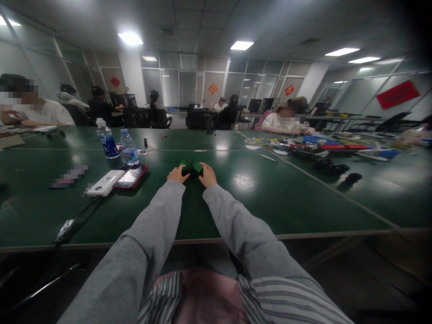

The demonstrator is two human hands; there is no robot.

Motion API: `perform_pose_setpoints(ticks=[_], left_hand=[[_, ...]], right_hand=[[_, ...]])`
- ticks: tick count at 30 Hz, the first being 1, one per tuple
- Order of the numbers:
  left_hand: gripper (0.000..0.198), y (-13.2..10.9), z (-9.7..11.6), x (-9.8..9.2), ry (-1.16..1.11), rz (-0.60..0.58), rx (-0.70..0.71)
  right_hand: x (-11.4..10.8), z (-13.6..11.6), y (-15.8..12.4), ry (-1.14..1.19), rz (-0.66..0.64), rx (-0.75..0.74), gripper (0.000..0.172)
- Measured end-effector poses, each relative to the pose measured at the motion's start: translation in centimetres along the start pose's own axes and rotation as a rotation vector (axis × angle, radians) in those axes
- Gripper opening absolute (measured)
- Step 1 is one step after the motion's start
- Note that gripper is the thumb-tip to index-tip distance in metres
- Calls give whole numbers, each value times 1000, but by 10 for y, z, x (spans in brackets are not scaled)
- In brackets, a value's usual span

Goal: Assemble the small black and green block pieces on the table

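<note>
Both my arms reach forward over the green table (pixel 236 211). My left hand (pixel 177 174) is closed round a small green piece with dark markings (pixel 182 163), its thumb pointing to the right. Just across a narrow gap, my right hand (pixel 208 174) grips a small flat green block with dark edges (pixel 196 167), which sits tilted between thumb and fingers. The two green pieces are close together but apart. They are too small and partly covered by my fingers, so I cannot make out their exact kind.
To the left stand two water bottles (pixel 130 148), a phone with a red edge (pixel 132 177) and a white power bank (pixel 106 183) with a cable. Dark objects (pixel 330 167) and a cluttered pile (pixel 337 146) lie right. Across the table sits a person (pixel 280 122).
</note>
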State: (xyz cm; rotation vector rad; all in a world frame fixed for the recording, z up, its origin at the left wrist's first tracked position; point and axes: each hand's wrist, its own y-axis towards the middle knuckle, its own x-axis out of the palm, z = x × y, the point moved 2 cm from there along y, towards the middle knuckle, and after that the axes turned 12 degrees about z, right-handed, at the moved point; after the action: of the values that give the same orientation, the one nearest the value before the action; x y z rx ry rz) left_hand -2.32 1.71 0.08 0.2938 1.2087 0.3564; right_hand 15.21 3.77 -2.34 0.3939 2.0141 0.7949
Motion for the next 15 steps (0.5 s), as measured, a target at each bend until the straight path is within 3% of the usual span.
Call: perform_pose_setpoints(ticks=[15], left_hand=[[56, -3, 3, -5, -13, -25, -11]], right_hand=[[0, -4, -3, 50, -110, 63, 62]])
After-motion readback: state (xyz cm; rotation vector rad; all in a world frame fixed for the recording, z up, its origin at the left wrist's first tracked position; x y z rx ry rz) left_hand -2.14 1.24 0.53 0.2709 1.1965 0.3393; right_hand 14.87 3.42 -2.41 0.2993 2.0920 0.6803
